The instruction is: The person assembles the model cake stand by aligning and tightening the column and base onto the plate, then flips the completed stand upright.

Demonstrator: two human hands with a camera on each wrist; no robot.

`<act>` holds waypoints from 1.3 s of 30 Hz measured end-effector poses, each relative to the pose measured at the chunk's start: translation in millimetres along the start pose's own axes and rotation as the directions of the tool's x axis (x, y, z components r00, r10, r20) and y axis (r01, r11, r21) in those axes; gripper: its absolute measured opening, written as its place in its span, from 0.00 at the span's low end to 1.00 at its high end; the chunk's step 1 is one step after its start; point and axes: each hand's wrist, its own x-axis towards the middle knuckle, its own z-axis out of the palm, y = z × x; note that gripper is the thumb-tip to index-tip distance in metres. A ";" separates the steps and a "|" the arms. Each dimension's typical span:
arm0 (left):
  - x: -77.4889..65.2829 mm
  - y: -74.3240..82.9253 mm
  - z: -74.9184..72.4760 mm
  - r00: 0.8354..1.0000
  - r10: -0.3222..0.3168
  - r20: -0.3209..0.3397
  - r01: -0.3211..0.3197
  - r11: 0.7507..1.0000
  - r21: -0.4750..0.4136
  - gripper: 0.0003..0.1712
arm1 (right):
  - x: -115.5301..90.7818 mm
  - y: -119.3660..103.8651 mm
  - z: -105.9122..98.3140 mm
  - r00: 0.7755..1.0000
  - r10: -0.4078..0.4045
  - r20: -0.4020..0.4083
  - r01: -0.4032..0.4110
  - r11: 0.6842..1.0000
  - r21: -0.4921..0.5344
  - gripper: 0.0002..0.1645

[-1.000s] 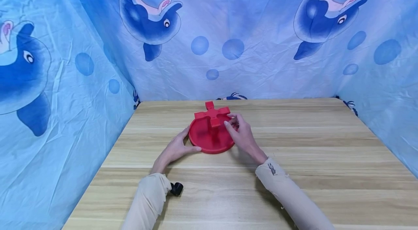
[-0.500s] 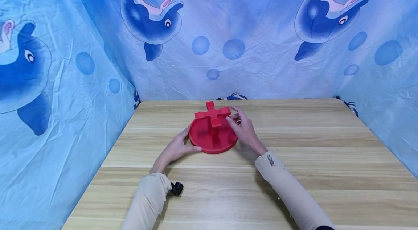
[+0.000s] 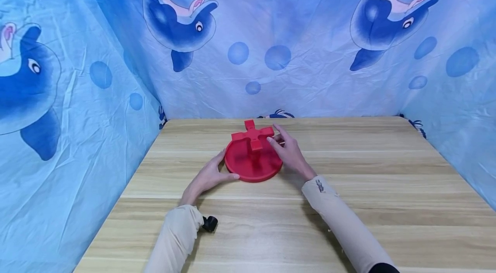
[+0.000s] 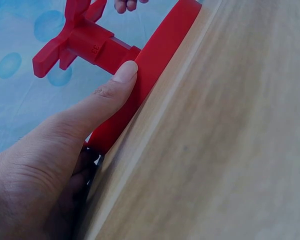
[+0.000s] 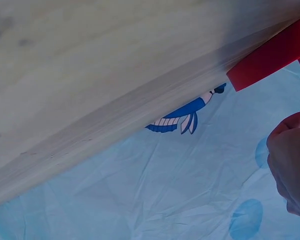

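Observation:
A red stand with a round, rimmed base (image 3: 252,172) and a post topped by a four-armed cross (image 3: 253,134) stands on the wooden table. My left hand (image 3: 209,176) grips the base's near-left edge. In the left wrist view its thumb (image 4: 125,72) presses the rim and the other fingers are mostly hidden behind. My right hand (image 3: 290,150) is at the cross's right arm, index finger raised and thumb near the arm's end; whether it touches is unclear. The right wrist view shows this hand (image 5: 292,160) below the base's edge (image 5: 270,57), apart from it.
The wooden table (image 3: 368,161) extends around the stand. Blue cloth (image 3: 310,83) printed with dolphins and bubbles hangs behind and at both sides. A small black device (image 3: 209,224) sits at the left cuff.
The right hand has shifted slightly up and to the right, its index finger lifting and straightening beside the cross's arm. The left hand and the stand stay in place.

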 end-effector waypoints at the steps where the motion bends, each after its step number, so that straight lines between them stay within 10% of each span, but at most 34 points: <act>1: -0.1 0.0 -0.1 1.000 -0.001 0.000 0.001 1.000 0.000 0.66 | 0.6 0.1 0.1 1.000 0.007 0.002 -0.007 1.000 0.000 0.38; 39: -1.0 1.5 -1.0 1.000 -0.024 0.010 0.024 1.000 -0.005 0.67 | -8.6 0.7 -0.7 0.998 -0.056 -0.022 0.056 0.998 0.017 0.22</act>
